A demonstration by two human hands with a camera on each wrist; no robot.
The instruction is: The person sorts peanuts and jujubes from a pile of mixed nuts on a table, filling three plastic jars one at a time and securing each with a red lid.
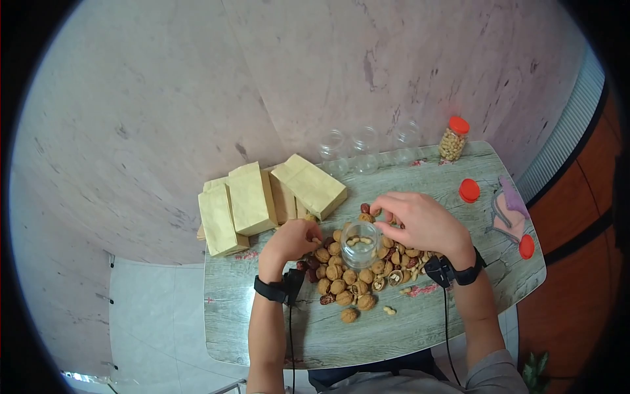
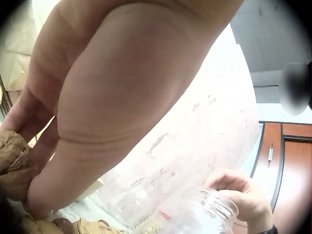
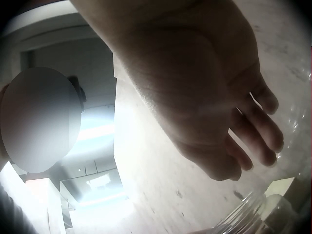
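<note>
An uncapped clear plastic jar [image 1: 360,253] stands amid a heap of walnuts [image 1: 344,299], with several peanuts [image 1: 357,242] visible inside. My right hand [image 1: 420,220] hovers beside and above its rim, fingers loosely bent and holding nothing. At the heap's left edge, my left hand [image 1: 293,240] has its fingers curled down with a peanut [image 1: 317,241] at the tips. Dark red dates [image 1: 312,262] lie just below that hand. In the left wrist view a walnut [image 2: 14,163] overlaps the thumb and fingers, partly hiding the grip.
Paper bags [image 1: 252,200] stand and lie at the back left. Several empty clear jars [image 1: 365,150] line the wall, beside a red-lidded jar of peanuts [image 1: 453,139]. Red lids [image 1: 469,190] and a pink-and-purple cloth [image 1: 508,213] lie right. A loose peanut [image 1: 390,310] lies near the front.
</note>
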